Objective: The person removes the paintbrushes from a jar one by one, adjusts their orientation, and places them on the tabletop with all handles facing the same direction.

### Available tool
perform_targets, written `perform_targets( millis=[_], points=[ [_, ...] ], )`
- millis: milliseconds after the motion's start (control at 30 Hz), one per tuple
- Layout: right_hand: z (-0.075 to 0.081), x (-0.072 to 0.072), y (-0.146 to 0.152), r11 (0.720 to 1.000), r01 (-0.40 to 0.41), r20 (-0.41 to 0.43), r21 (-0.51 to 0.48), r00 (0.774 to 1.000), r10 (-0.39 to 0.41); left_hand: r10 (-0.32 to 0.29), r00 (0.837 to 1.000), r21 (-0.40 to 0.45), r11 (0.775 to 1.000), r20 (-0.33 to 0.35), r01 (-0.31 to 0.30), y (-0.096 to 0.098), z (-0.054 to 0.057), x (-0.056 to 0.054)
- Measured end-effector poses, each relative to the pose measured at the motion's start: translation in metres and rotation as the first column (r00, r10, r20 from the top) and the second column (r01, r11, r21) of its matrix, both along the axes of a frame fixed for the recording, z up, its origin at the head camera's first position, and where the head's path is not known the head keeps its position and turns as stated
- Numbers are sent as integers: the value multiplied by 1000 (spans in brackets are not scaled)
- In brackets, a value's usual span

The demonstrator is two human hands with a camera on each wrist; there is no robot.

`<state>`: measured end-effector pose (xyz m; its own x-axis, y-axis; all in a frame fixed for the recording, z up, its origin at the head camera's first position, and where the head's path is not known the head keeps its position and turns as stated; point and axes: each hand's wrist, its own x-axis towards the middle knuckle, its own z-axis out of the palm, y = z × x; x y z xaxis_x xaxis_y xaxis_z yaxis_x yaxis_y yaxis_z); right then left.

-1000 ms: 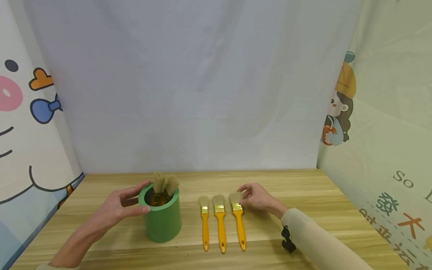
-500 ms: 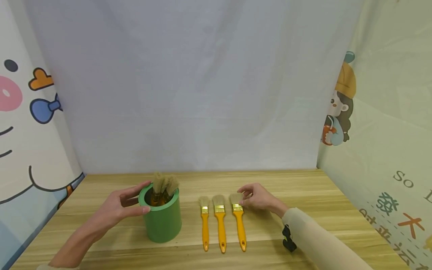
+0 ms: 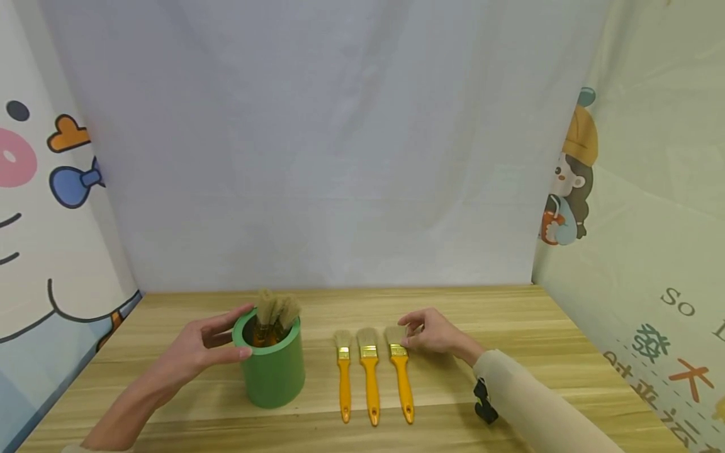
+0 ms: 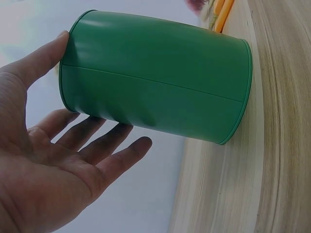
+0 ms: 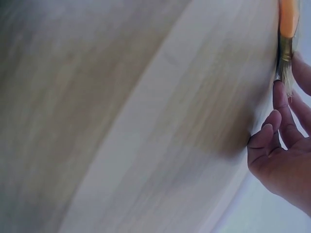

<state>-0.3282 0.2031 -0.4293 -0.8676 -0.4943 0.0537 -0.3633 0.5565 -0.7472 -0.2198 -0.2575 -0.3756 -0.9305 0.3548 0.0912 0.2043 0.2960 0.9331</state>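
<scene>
My left hand (image 3: 195, 350) holds a green cylindrical can (image 3: 275, 377) near its rim, thumb on the near side and fingers behind. Bristle-up paintbrushes (image 3: 265, 309) stand inside it. The left wrist view shows the can's (image 4: 155, 77) side between thumb and fingers. My right hand (image 3: 435, 332) pinches the bristle end of the rightmost yellow-handled paintbrush (image 3: 404, 380), which lies on the table. In the right wrist view, thumb and fingertips meet that brush's (image 5: 288, 19) bristles. Beside it lie a middle paintbrush (image 3: 370, 380) and a narrower one (image 3: 344, 380), all handles towards me.
The wood-grain table (image 3: 487, 415) meets a pale cloth backdrop (image 3: 340, 157) at its far edge. Printed cloths hang along the left side (image 3: 73, 245) and the right side (image 3: 640, 207). A black object (image 3: 484, 402) sits at my right wrist.
</scene>
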Motion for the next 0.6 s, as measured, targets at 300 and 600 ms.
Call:
perform_targets(
  millis=[300,600],
  points=[
    [1,0,3,1000,-24,11,-21,1000,24,-7,1000,11,1000,-16,7,0,0,0],
    [1,2,6,999,-14,-3,-38,1000,14,5,1000,-1,1000,-8,-5,0,0,1]
  ],
)
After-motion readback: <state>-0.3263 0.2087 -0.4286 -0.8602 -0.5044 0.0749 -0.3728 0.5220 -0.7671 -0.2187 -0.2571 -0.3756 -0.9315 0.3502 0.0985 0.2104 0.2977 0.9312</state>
